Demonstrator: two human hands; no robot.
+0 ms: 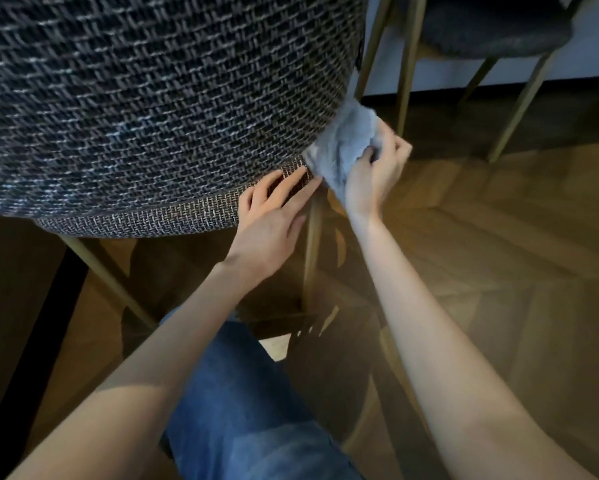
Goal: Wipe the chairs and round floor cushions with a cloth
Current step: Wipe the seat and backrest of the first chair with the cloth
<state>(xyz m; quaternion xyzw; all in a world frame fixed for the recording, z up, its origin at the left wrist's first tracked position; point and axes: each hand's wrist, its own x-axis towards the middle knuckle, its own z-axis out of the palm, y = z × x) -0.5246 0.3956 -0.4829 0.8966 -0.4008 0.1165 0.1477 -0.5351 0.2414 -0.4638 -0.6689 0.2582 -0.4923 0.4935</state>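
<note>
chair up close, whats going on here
A person is wiping the chair. Their right grip holds a pale blue cloth bunched against the chair's lower edge. The left grip rests flat on the woven band right beside the cloth, fingers straight. A second chair stands behind, on the wood floor.

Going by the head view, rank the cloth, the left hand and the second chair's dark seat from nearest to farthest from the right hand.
1. cloth: gripped in the right hand, pressed against the woven chair.
2. left hand: just to the left, fingers on the chair's lower edge.
3. dark seat: well beyond, at upper right.
</note>
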